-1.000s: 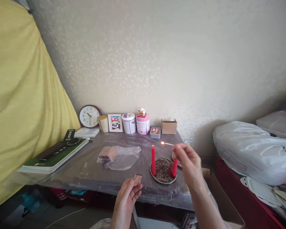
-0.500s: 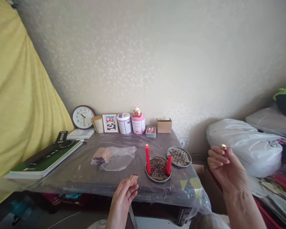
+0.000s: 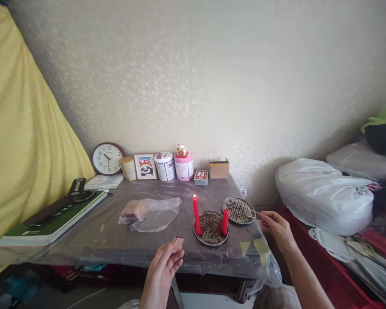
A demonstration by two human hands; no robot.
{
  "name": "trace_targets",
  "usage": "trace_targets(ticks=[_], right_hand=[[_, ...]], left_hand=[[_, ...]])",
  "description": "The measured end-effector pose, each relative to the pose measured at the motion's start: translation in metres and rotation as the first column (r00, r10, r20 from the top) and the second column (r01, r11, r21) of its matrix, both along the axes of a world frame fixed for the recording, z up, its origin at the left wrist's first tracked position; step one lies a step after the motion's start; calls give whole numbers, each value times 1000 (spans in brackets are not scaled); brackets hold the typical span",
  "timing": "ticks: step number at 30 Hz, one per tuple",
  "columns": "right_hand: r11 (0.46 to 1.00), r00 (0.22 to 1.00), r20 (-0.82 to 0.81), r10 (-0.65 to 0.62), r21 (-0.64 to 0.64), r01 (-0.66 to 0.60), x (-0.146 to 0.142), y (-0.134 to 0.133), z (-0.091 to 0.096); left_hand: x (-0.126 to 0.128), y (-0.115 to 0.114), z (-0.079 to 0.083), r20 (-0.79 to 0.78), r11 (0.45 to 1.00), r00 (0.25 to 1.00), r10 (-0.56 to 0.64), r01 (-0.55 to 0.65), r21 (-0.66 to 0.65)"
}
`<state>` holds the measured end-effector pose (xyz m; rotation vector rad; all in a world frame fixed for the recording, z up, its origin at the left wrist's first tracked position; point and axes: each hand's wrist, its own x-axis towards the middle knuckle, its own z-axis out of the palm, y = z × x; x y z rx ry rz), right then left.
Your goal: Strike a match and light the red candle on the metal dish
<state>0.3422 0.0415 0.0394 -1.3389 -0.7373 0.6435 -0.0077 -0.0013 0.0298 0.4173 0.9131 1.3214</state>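
My left hand (image 3: 163,267) is closed around a small brown matchbox (image 3: 178,243) near the table's front edge. My right hand (image 3: 276,226) pinches a thin matchstick (image 3: 254,211) at the right rim of the rear round metal tray (image 3: 224,204). No flame shows on that stick. Another pale stick lies just below it on the tray. On the nearer round metal tray (image 3: 212,243), a tall red candle (image 3: 196,216) burns with a small flame. The shorter red candle (image 3: 225,222) stands opposite, with no flame visible.
A stack of matchboxes (image 3: 133,212) lies in a plastic bag left of the candles. Along the wall stand a clock (image 3: 107,159), tins (image 3: 164,167), a picture frame (image 3: 146,167) and a cardboard box (image 3: 219,168). White bags (image 3: 324,195) lie at right.
My right hand has moved left and down, from raised beside the table to the rear tray. The flame on its matchstick is gone. My left hand still holds the matchbox.
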Motion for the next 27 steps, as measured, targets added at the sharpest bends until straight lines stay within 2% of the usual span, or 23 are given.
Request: trace_targets(ticks=[4, 7, 10, 15, 18, 21, 27], right_hand=[[999, 999, -3, 37, 26, -37, -3, -2, 9], [990, 993, 18, 120, 66, -121, -6, -8, 20], [982, 982, 66, 179, 47, -182, -7, -11, 26], [991, 983, 135, 121, 32, -127, -9, -16, 29], [985, 975, 156, 159, 39, -167, -11, -19, 32], [987, 960, 231, 158, -27, -156, -7, -13, 26], [990, 909, 416, -16, -122, 73, 15, 10, -6]], left_hand=[[0, 1, -2, -4, 1000, 1000, 0, 0, 2], [-1, 1, -2, -9, 1000, 1000, -6, 6, -5], [-1, 0, -2, -13, 1000, 1000, -13, 13, 2], [-2, 1, -3, -2, 1000, 1000, -3, 3, -15], [-1, 3, -4, 5, 1000, 1000, -4, 4, -9], [-1, 3, -4, 8, 1000, 1000, -3, 3, -2], [-2, 0, -1, 5, 1000, 1000, -2, 2, -12]])
